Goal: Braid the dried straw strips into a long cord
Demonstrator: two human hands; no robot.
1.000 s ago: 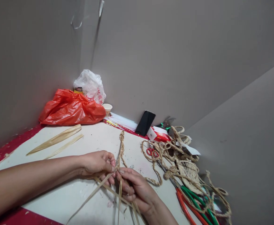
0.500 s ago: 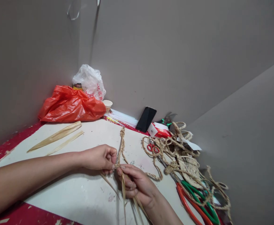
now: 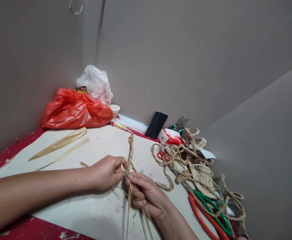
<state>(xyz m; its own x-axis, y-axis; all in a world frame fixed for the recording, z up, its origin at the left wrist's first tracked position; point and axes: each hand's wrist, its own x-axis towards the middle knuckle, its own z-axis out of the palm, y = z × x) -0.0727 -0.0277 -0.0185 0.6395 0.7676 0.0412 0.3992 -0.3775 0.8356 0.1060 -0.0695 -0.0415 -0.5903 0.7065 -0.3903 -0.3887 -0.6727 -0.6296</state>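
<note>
My left hand (image 3: 107, 172) and my right hand (image 3: 146, 194) meet over the white table top (image 3: 91, 206), both pinched on pale straw strands (image 3: 129, 203) at the near end of a braided straw cord (image 3: 130, 150). The braid runs away from my fingers toward the back of the table. Loose strands hang down from my right hand toward me. One strand end sticks out to the left behind my left hand.
Loose dry leaf strips (image 3: 61, 144) lie at the left. At the back stand a red plastic bag (image 3: 73, 111), a white bag (image 3: 94, 84), a paper cup (image 3: 115, 109) and a black phone (image 3: 156, 124). A pile of braided cord (image 3: 196, 166), small red scissors (image 3: 162, 156) and red and green handled shears (image 3: 208, 213) lie right.
My left hand has pulled a strand across to the left and closed tighter against the braid. My right hand has gathered the loose strands closer together. The camera has tilted slightly.
</note>
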